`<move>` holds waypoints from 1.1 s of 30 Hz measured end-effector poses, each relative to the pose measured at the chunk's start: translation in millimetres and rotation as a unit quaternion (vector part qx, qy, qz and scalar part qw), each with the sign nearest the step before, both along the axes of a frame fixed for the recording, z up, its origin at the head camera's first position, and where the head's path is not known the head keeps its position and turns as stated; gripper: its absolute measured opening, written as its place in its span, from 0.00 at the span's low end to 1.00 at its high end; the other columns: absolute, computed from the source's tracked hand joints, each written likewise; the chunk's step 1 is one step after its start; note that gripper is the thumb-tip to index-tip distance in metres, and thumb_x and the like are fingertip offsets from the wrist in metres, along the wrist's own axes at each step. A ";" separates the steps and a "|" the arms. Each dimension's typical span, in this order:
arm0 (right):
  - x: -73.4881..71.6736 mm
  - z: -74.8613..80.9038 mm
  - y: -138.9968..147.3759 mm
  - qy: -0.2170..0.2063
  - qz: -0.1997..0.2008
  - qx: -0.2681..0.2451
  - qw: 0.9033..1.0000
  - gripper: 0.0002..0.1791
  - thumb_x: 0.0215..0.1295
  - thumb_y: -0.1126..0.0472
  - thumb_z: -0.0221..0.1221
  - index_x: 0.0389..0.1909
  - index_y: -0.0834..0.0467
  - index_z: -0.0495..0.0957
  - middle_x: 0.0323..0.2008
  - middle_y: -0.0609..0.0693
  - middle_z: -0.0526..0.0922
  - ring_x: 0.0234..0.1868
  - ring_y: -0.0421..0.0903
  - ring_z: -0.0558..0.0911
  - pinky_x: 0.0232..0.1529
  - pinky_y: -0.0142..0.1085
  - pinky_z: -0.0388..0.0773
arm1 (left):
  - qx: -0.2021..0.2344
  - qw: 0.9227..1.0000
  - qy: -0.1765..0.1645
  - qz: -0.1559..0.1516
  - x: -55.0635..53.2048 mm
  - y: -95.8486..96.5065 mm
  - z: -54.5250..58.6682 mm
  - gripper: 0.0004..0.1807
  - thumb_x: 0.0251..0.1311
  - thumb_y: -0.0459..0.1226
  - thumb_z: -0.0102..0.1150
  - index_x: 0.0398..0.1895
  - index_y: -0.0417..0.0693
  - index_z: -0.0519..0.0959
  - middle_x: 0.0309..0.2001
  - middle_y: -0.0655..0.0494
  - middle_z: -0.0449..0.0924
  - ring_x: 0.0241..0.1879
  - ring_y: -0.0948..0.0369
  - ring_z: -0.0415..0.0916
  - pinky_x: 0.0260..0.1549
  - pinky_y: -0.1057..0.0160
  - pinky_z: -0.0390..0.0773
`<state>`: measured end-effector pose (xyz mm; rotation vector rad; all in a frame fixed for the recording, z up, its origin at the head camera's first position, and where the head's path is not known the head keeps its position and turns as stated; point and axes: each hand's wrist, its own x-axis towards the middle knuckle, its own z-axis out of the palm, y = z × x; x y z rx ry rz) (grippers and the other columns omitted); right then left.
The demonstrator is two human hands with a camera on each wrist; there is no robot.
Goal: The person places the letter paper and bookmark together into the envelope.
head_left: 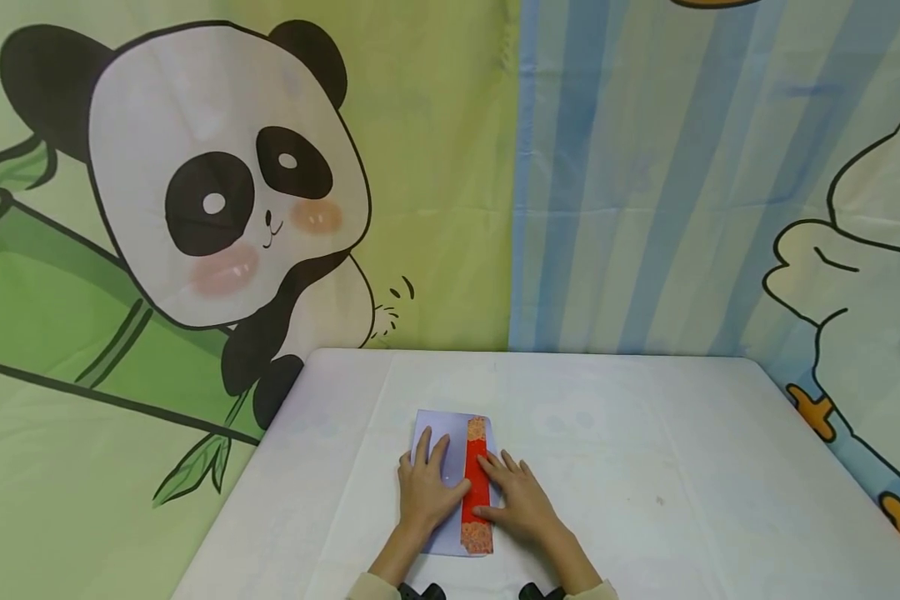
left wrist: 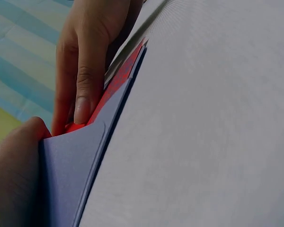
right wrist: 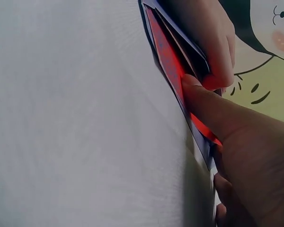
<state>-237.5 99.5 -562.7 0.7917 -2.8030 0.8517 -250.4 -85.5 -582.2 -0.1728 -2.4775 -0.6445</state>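
A flat lavender booklet or folder (head_left: 456,446) lies upright on the table, with a red strip (head_left: 475,500) along its right part. Patterned orange-gold ends finish the strip. My left hand (head_left: 426,493) rests on the lavender cover, fingers spread, its thumb at the strip's left edge. From the right, my right hand (head_left: 525,505) touches the strip with its fingertips and thumb. In the left wrist view, the lavender cover (left wrist: 73,158) stands slightly raised over the red part (left wrist: 114,90). The right thumb (right wrist: 201,97) presses the red inner side in the right wrist view.
The white table (head_left: 615,467) spreads around the booklet. Behind it hangs a curtain with a printed panda (head_left: 217,108) and blue stripes. Two dark objects (head_left: 422,592) show at the bottom edge, near the wrists.
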 end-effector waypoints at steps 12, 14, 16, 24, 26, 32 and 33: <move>4.8 4.3 -6.8 0.005 -0.038 0.061 0.997 0.42 0.54 0.37 0.56 0.66 0.55 0.62 0.66 0.54 0.63 0.67 0.58 0.55 0.62 0.59 0.46 | -0.006 1.000 0.007 -0.002 -1.2 0.1 4.4 0.37 0.34 0.52 0.64 0.55 0.53 0.75 0.64 0.44 0.63 0.44 0.43 0.64 0.46 0.47 0.62; 5.3 3.3 -10.4 0.012 -0.049 0.065 0.997 0.42 0.54 0.36 0.55 0.66 0.54 0.63 0.66 0.53 0.63 0.67 0.58 0.55 0.61 0.59 0.45 | -0.009 1.000 0.010 -0.001 -1.8 -0.3 5.5 0.37 0.34 0.52 0.64 0.55 0.53 0.75 0.63 0.44 0.63 0.44 0.43 0.64 0.46 0.48 0.62; 6.1 2.2 -12.9 0.019 -0.058 0.071 0.996 0.42 0.54 0.35 0.55 0.66 0.54 0.63 0.66 0.53 0.63 0.67 0.58 0.55 0.61 0.60 0.45 | -0.011 1.000 0.012 0.000 -2.1 -0.5 6.0 0.37 0.33 0.52 0.64 0.55 0.52 0.75 0.63 0.44 0.64 0.43 0.44 0.64 0.45 0.48 0.62; 2.9 0.5 4.2 0.004 0.010 0.006 1.000 0.48 0.50 0.36 0.60 0.66 0.61 0.61 0.67 0.60 0.58 0.67 0.62 0.53 0.61 0.61 0.45 | -0.008 1.000 0.008 0.001 -0.7 0.5 2.1 0.36 0.34 0.52 0.64 0.54 0.52 0.76 0.63 0.44 0.64 0.43 0.43 0.64 0.45 0.47 0.62; 0.4 0.4 9.8 -0.005 0.032 -0.006 0.999 0.50 0.48 0.37 0.61 0.66 0.63 0.60 0.67 0.62 0.56 0.67 0.62 0.52 0.61 0.61 0.44 | -0.009 1.000 0.010 0.000 -0.5 0.4 1.7 0.36 0.34 0.52 0.65 0.54 0.52 0.76 0.63 0.44 0.63 0.43 0.43 0.64 0.45 0.47 0.62; -4.8 4.1 17.2 -0.046 0.068 -0.008 0.997 0.54 0.45 0.37 0.64 0.67 0.63 0.57 0.69 0.61 0.53 0.68 0.62 0.48 0.62 0.59 0.40 | -0.007 1.000 0.002 0.001 0.5 0.5 0.8 0.37 0.35 0.52 0.65 0.55 0.52 0.75 0.64 0.44 0.62 0.44 0.44 0.64 0.46 0.47 0.62; -5.0 5.2 17.4 -0.051 0.069 -0.008 0.996 0.54 0.44 0.37 0.65 0.68 0.63 0.57 0.69 0.61 0.53 0.69 0.62 0.47 0.62 0.59 0.39 | -0.006 1.000 -0.001 0.001 0.6 0.5 0.6 0.37 0.35 0.52 0.65 0.55 0.52 0.75 0.64 0.44 0.62 0.44 0.44 0.63 0.46 0.47 0.62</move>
